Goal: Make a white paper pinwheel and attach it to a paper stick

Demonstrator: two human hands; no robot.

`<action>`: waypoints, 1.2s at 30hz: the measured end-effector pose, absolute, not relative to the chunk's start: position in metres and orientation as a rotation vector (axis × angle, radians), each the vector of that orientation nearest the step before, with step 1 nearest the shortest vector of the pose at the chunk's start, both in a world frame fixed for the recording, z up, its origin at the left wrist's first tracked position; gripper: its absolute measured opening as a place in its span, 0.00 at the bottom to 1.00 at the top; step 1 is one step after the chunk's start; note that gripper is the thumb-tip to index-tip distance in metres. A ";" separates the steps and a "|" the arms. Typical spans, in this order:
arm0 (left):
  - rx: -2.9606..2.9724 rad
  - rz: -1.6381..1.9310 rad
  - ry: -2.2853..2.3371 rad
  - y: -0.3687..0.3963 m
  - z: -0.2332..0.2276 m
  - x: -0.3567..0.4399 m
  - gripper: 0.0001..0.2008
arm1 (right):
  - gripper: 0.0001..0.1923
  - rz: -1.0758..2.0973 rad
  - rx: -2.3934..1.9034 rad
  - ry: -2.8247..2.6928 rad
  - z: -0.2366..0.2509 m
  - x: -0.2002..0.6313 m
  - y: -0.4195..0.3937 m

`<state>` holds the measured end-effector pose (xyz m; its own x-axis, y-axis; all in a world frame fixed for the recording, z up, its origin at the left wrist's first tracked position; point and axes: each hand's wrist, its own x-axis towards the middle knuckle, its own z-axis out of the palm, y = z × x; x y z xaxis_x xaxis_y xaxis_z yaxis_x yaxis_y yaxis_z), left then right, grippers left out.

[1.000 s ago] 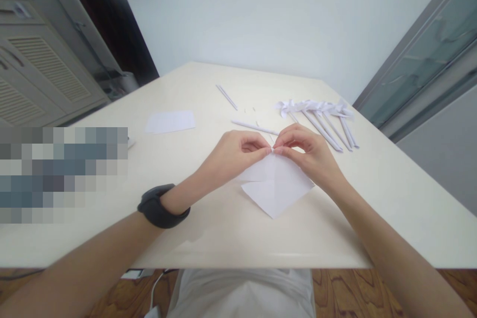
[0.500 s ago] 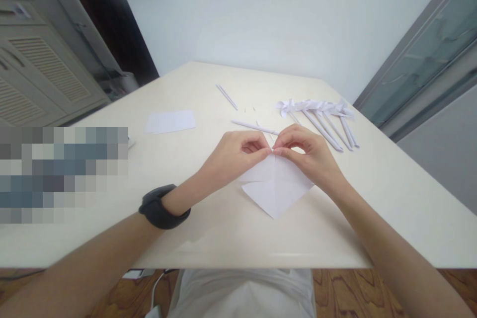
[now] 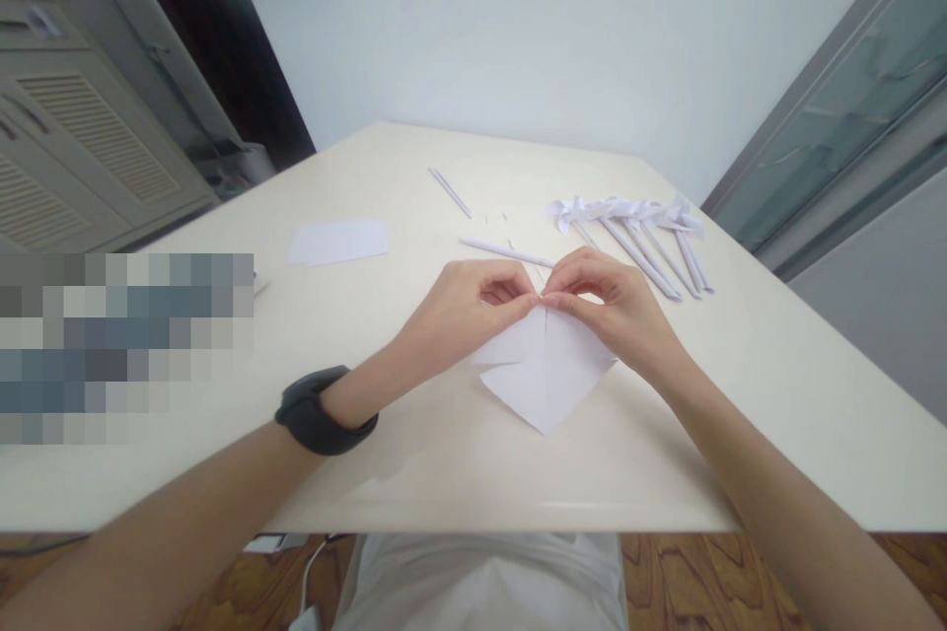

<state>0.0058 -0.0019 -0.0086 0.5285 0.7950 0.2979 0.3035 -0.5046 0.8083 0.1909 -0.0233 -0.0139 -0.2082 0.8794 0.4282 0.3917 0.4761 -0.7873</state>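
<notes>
A pale blue-white wall backs a wide cream tabletop (image 3: 414, 473), which fills the middle of the view; grey louvred cabinet doors (image 3: 81, 138) stand at ten o'clock and a glass-panelled door with a grey frame (image 3: 836, 108) at two o'clock. Wood-grain flooring shows below the table's near edge, beside the person's light clothing at six o'clock.

At the centre of the tabletop lies a white square sheet of paper turned corner-on like a diamond (image 3: 544, 380), creased down its middle, with its near corner pointing to six o'clock. The left hand (image 3: 463, 311), with a black band (image 3: 322, 409) on its wrist, and the right hand (image 3: 618, 301) meet at the sheet's far corner, at twelve o'clock of the paper. Each hand is pinched thumb to forefinger on that corner, fingertips touching one another across the crease, the remaining fingers curled under.

At one o'clock from the hands lies a row of white paper pinwheels on rolled paper sticks (image 3: 640, 232), side by side. A flat white rectangular sheet (image 3: 338, 241) rests at ten o'clock, well apart from the hands. A single rolled white paper stick (image 3: 503, 251) lies just beyond the knuckles, and a thinner one (image 3: 450, 191) farther off at twelve o'clock.
</notes>
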 end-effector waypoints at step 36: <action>2.151 0.917 0.941 -0.006 -0.006 0.008 0.08 | 0.05 0.780 -1.119 -1.777 -0.013 0.193 -0.025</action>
